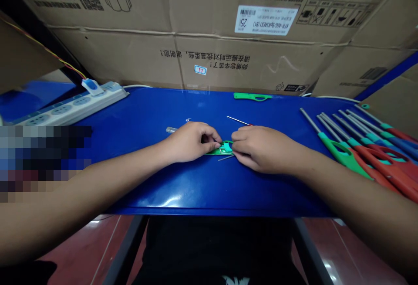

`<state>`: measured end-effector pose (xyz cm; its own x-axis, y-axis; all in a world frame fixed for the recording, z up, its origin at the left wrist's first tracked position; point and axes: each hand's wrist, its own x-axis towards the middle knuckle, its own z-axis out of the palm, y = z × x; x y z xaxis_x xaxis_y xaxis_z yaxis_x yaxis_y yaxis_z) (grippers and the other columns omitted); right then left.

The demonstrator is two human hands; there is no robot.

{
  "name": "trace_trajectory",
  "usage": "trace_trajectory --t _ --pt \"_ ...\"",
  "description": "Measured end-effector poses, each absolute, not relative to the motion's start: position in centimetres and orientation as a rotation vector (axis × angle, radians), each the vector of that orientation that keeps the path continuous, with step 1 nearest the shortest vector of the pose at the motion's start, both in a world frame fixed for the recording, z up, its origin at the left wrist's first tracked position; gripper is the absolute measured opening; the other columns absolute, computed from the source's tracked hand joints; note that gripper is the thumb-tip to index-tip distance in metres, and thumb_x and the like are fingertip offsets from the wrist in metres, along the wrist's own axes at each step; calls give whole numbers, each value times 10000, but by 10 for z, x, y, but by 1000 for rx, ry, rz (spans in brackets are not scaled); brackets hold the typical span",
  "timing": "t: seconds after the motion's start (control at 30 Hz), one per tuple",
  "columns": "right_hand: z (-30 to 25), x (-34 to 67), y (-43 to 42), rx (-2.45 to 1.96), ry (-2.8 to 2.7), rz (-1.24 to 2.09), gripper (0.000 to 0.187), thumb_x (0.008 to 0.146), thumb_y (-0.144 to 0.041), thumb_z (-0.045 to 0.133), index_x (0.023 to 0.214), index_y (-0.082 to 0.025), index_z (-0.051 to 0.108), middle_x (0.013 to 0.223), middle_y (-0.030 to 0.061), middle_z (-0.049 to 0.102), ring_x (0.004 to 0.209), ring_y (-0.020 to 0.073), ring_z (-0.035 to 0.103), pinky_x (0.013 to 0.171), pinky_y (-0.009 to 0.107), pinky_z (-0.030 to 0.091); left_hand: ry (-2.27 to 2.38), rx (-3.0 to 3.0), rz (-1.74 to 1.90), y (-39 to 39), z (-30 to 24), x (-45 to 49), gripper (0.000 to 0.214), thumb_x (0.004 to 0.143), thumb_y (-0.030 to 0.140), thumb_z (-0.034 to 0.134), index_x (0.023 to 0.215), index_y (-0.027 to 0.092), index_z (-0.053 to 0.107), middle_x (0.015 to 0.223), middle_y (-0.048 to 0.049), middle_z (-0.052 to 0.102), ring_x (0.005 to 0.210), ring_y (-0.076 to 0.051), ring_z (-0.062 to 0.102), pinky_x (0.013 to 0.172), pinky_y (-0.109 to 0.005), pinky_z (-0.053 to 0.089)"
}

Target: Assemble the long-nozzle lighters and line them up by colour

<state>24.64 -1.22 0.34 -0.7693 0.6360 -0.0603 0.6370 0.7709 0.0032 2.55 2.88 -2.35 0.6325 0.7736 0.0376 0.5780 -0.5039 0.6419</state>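
Printed cardboard is set behind a blue surface, where long-necked lighters are laid at right. Between the left hand and right hand, both narrowly pinched, an opened green casing is held mid-surface, with a thin rod laid beside it.

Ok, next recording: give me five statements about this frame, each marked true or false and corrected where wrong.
1. The left hand and right hand are both at a green casing. True.
2. The power strip stands on the right. False: it stands on the left.
3. A separate green handle lies near the cardboard. True.
4. The long-tubed tools all have red handles. False: green and blue ones are among them.
5. The tabletop is white. False: it is blue.
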Motion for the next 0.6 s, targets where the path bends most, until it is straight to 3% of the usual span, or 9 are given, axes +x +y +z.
trace_trajectory --t 0.33,0.47,0.6 --pt "3 246 -17 875 2828 219 244 941 -117 469 818 -142 678 893 96 655 813 210 538 712 352 332 1133 2224 201 39 -15 28 180 852 269 664 967 255 802 907 9 793 808 -152 700 703 -237 481" --pt "6 238 -14 956 2832 52 197 910 -151 509 785 -150 660 885 90 648 845 213 555 710 337 348 1168 2286 162 38 -15 31 182 868 267 657 988 256 794 906 14 790 799 -154 696 691 -242 465" --pt "9 232 -12 1145 2837 -163 167 874 -161 528 747 -156 636 852 65 626 745 162 533 658 301 349 1111 2349 179 36 -16 31 191 879 225 644 1004 261 784 944 24 785 854 -154 700 721 -243 466"
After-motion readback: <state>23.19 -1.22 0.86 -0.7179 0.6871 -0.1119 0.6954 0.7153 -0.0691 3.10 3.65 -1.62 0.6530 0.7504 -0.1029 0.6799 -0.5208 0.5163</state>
